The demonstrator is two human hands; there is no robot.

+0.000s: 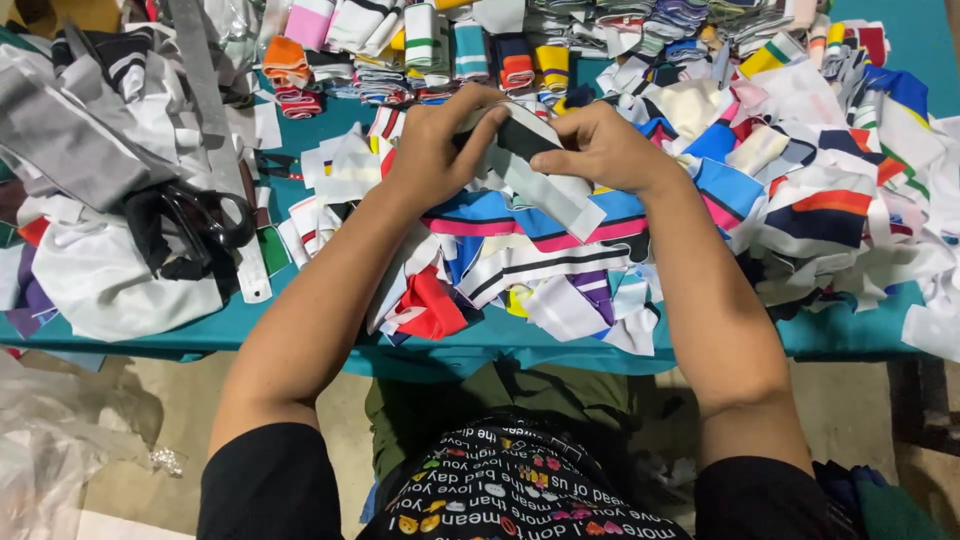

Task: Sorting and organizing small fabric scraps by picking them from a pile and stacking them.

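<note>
My left hand [440,145] and my right hand [600,148] together grip a folded knitted strip [530,165] in white, grey and black, held just above the table. The left fingers wrap over its top end, while the right thumb and fingers pinch its right side. Below the hands lies a heap of striped knit collar pieces [530,270] in blue, pink, white, red and purple.
A teal table [330,335] carries the heap. Black scissors [195,225] rest on grey and white fabric at the left. Folded striped bundles [430,45] line the far edge. More loose pieces [850,180] spread to the right. Plastic bags [60,430] lie on the floor at the left.
</note>
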